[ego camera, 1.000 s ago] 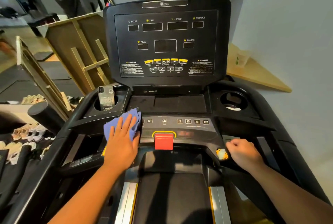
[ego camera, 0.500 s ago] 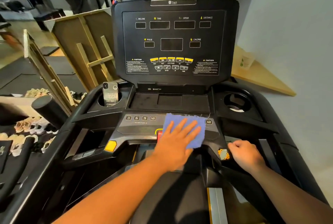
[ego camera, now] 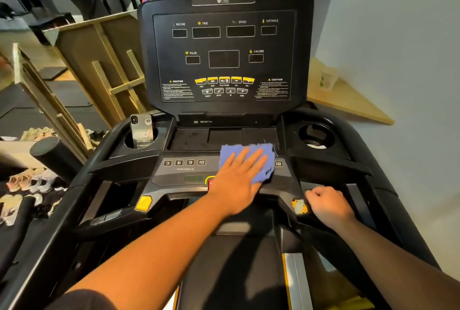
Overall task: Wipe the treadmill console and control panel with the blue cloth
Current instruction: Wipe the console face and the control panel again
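Left hand (ego camera: 239,180) flat on blue cloth (ego camera: 249,160) (right hand (ego camera: 328,206) apparently fisted).

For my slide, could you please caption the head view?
Left hand presses a blue cloth flat on the treadmill control panel; right hand grips the handrail.

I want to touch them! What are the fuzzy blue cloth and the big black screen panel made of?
The fuzzy blue cloth looks like soft woven fabric, perhaps microfibre: frayed edges, loose threads. The big black screen panel seems smooth, slightly glossy plastic, as it shows faint reflections.
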A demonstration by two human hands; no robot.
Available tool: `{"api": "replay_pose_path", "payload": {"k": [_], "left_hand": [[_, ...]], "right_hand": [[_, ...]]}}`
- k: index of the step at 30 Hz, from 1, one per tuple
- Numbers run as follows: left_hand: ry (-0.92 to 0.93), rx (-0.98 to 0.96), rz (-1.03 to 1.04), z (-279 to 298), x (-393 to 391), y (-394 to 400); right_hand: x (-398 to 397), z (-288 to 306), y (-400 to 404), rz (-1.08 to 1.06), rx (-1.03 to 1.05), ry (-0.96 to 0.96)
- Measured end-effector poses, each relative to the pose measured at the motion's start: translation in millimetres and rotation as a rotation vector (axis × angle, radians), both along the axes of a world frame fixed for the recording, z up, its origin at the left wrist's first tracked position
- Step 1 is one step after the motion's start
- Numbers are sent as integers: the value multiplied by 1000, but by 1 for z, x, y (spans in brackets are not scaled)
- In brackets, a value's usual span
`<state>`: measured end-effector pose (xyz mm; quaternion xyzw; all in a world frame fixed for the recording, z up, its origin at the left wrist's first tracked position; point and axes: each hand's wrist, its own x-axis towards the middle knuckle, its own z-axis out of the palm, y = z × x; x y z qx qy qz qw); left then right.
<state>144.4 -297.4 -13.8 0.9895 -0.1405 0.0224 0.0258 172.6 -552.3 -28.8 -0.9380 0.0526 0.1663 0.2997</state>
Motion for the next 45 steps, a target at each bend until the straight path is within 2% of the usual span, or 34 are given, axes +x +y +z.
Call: {"api": "replay_pose_path", "payload": {"k": [2, 6, 10, 21, 26, 31, 33, 36, 39, 41, 43, 45], "left_hand": [[62, -54, 119, 3, 7, -19], [18, 42, -111, -5, -3, -54], [-40, 88, -122, -12, -10, -27], [-41, -88, 411, -13, -70, 137], [-83, -152, 550, -15, -93, 131], [36, -225, 587, -15, -108, 100], [132, -329, 586, -3, -106, 91], [167, -601, 530, 33, -96, 77], [357, -980, 583, 78, -75, 58], [417, -1147, 637, 110, -61, 47], [494, -1382, 626, 137, -48, 35], [544, -1576, 601, 158, -35, 26]], "right_hand": [[0, 0, 0, 7, -2, 3], [1, -1, 1, -9, -28, -25], [1, -3, 0, 11, -13, -10], [3, -9, -3, 21, 34, -36], [1, -6, -2, 3, 62, -28], [1, -1, 0, -30, 32, 6], [1, 5, 2, -26, 12, 31], [-4, 19, 8, -30, 30, -29], [-11, 47, 29, -69, 191, -227], [-11, 71, 50, -12, 376, -360], [-7, 98, 69, 102, 607, -267], [0, 122, 82, 198, 823, -9]]}}
